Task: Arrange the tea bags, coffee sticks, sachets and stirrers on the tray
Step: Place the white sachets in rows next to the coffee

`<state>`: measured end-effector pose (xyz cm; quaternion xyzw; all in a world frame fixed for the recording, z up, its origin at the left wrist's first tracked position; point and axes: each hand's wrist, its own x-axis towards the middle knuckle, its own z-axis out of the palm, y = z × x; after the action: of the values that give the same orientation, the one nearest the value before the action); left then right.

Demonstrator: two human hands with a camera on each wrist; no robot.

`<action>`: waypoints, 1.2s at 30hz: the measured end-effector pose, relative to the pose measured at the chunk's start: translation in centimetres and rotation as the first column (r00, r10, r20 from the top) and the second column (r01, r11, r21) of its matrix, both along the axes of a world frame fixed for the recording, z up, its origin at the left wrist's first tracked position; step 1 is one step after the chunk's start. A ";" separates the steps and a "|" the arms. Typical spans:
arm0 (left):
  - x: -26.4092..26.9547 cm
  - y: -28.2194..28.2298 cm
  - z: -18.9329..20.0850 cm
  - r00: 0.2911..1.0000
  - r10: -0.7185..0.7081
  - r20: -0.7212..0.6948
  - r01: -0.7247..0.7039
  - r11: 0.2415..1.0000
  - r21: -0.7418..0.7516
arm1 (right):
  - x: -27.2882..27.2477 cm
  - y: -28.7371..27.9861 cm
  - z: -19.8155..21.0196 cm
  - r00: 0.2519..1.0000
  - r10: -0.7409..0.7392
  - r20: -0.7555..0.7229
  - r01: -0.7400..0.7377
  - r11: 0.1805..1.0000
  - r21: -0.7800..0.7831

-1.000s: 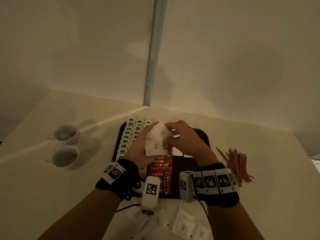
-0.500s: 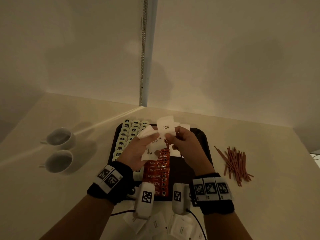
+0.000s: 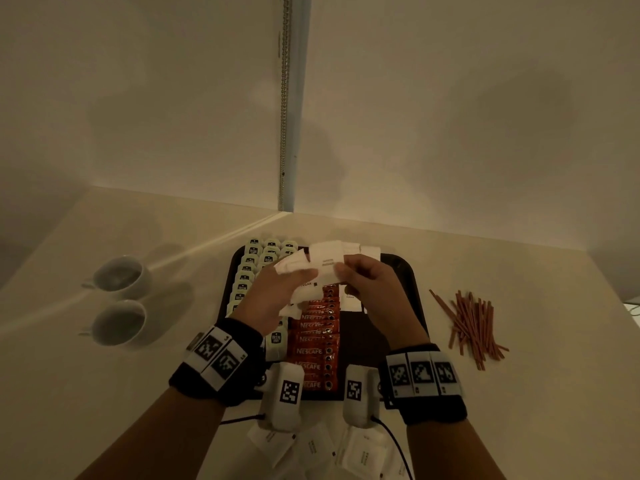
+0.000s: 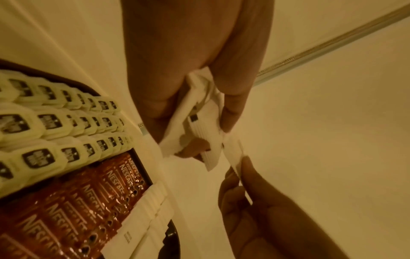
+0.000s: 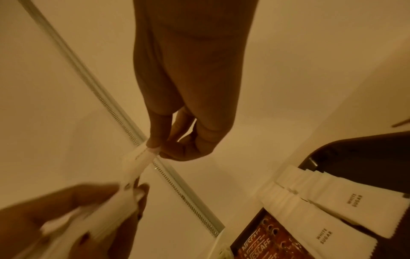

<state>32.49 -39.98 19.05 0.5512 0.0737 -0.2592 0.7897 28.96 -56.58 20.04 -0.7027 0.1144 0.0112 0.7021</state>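
Over the far half of the dark tray (image 3: pixel 408 282) my left hand (image 3: pixel 304 273) grips a loose bundle of white sugar sachets (image 3: pixel 299 266). My right hand (image 3: pixel 341 271) pinches a single sachet (image 3: pixel 325 258) at the bundle's edge; the right wrist view shows thumb and forefinger on this sachet (image 5: pixel 137 157). The tray holds rows of pale tea bags (image 3: pixel 247 271) on the left, red Nescafe coffee sticks (image 3: pixel 317 337) in the middle and a few sugar sachets (image 3: pixel 349 299) beside them. Red-brown stirrers (image 3: pixel 471 327) lie in a heap on the table right of the tray.
Two white cups (image 3: pixel 121 275) (image 3: pixel 117 322) stand on the table left of the tray. Several loose sachets (image 3: pixel 329 452) lie at the near table edge under my wrists. A wall corner with a metal strip (image 3: pixel 285 133) rises right behind the tray.
Both hands have shifted toward the tray's far end. The right hand, earlier on the bundle, now pinches one sachet drawn partly out of it.
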 end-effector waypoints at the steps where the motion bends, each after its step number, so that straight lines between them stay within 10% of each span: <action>1: 0.0 0.2 0.0 0.999 -0.002 -0.036 0.001 1.000 -0.025 | 0.0 -0.5 -0.2 1.000 -0.031 -0.004 0.031 0.999 0.031; 5: 0.1 1.2 -0.7 0.985 0.057 -0.163 -0.084 0.982 -0.168 | 0.6 -4.2 -1.9 0.971 -0.234 -0.045 0.235 0.971 0.034; 13: -0.2 2.5 -0.9 0.937 0.180 -0.300 -0.243 0.952 -0.186 | -0.6 -7.6 -9.7 0.931 -0.300 -0.210 0.137 0.817 -0.559; 36: -0.3 2.6 -0.2 0.936 0.161 -0.313 -0.218 0.963 -0.158 | 0.0 -4.4 -13.2 0.894 -0.385 -0.230 0.170 0.766 -0.620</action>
<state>32.14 -37.37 18.85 0.4183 0.2196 -0.2673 0.8398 28.91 -60.94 6.80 -0.8454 0.3373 -0.0076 0.4140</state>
